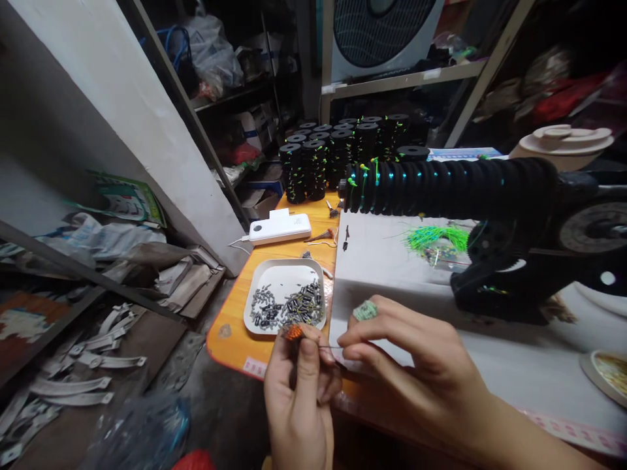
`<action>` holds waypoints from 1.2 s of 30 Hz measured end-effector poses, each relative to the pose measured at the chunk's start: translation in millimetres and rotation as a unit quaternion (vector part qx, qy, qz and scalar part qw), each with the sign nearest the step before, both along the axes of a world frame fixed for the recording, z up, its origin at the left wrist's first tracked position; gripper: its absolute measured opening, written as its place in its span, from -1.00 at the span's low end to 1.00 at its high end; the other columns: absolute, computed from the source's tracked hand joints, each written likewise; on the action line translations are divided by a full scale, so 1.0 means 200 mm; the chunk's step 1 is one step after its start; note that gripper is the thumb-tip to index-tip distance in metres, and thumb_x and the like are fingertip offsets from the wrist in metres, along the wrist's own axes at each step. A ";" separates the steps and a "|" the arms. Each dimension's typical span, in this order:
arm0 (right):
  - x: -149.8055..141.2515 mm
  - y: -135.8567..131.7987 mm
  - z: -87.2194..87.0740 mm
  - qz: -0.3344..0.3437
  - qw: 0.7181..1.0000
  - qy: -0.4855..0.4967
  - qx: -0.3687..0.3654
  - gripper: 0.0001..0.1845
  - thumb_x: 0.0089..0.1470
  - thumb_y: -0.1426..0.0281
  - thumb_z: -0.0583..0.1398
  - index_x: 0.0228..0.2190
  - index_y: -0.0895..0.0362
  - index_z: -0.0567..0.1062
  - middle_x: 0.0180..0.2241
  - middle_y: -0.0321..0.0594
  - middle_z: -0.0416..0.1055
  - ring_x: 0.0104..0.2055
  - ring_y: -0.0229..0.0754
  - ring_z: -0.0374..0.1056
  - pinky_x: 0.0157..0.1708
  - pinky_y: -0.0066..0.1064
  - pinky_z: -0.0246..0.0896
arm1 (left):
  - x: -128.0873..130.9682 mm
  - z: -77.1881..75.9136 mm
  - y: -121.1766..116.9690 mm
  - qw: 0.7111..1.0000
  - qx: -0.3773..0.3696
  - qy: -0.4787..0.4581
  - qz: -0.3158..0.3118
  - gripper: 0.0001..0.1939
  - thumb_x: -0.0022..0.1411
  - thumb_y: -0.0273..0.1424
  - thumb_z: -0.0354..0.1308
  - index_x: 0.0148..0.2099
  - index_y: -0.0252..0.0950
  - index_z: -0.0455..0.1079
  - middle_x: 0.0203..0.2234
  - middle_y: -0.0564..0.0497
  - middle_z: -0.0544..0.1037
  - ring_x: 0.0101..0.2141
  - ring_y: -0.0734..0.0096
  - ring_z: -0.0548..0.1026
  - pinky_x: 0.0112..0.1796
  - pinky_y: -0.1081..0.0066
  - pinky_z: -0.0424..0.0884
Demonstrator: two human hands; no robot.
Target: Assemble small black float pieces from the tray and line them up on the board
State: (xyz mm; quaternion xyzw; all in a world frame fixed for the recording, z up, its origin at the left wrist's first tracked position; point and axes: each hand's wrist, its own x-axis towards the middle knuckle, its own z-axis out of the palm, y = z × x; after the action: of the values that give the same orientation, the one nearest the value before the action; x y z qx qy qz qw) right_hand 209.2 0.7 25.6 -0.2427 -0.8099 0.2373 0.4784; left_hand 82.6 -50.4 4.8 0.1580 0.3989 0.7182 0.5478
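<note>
My left hand is closed round a small dark piece with an orange, patterned end showing above the fingers. I cannot make out its kind. From it a thin line runs to my right hand, whose thumb and forefinger pinch its end. A green wrap covers part of one finger of that hand. Just beyond my left hand is a white tray holding many small dark and grey cylindrical parts. Beyond my right hand stands a dark machine with a ribbed black roller.
Black spools with yellow-green bits crowd the table's far end. A white power bank lies beyond the tray. Bright green strands rest under the roller. A round dish is at right. Cluttered shelves and a fan stand behind.
</note>
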 end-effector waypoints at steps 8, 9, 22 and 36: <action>0.06 0.03 0.02 0.021 0.999 -0.019 -0.042 -0.83 0.19 0.60 0.20 -0.25 0.14 0.56 -0.42 -0.23 0.40 -0.42 -0.28 0.30 -0.46 -0.49 0.20 | -0.07 -0.04 -0.03 0.985 -0.081 0.150 0.010 -0.59 -0.05 -0.06 0.45 -0.32 -0.25 0.47 -0.52 0.10 0.43 -0.49 0.55 0.36 -0.46 0.57 0.32; 0.07 0.03 0.01 0.017 0.999 -0.024 -0.033 -0.82 0.19 0.61 0.19 -0.25 0.14 0.56 -0.41 -0.22 0.40 -0.41 -0.28 0.30 -0.45 -0.49 0.20 | -0.08 -0.04 -0.04 0.983 -0.081 0.164 0.005 -0.59 -0.03 -0.05 0.43 -0.33 -0.25 0.47 -0.52 0.10 0.43 -0.50 0.56 0.34 -0.48 0.58 0.30; 0.06 0.04 0.00 0.030 0.998 -0.050 -0.009 -0.89 0.22 0.53 0.20 -0.27 0.15 0.55 -0.40 -0.19 0.41 -0.40 -0.24 0.28 -0.45 -0.47 0.20 | -0.08 -0.02 -0.05 0.980 -0.059 0.188 0.015 -0.65 0.04 -0.08 0.40 -0.37 -0.27 0.49 -0.59 0.09 0.41 -0.52 0.54 0.34 -0.50 0.64 0.31; 0.06 0.04 0.02 0.014 0.999 -0.038 -0.002 -0.86 0.17 0.57 0.24 -0.24 0.21 0.61 -0.52 -0.23 0.36 -0.48 -0.27 0.19 -0.53 -0.49 0.08 | -0.05 -0.01 -0.03 0.967 -0.042 0.247 0.039 -0.66 0.09 -0.07 0.36 -0.37 -0.24 0.46 -0.51 0.11 0.42 -0.51 0.57 0.34 -0.44 0.64 0.32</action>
State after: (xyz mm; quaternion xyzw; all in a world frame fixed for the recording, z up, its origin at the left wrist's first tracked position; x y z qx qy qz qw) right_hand 221.6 8.5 29.1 -0.2412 -0.8303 0.2361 0.4434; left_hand 72.0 -55.9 2.0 0.2913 0.5576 0.6605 0.4097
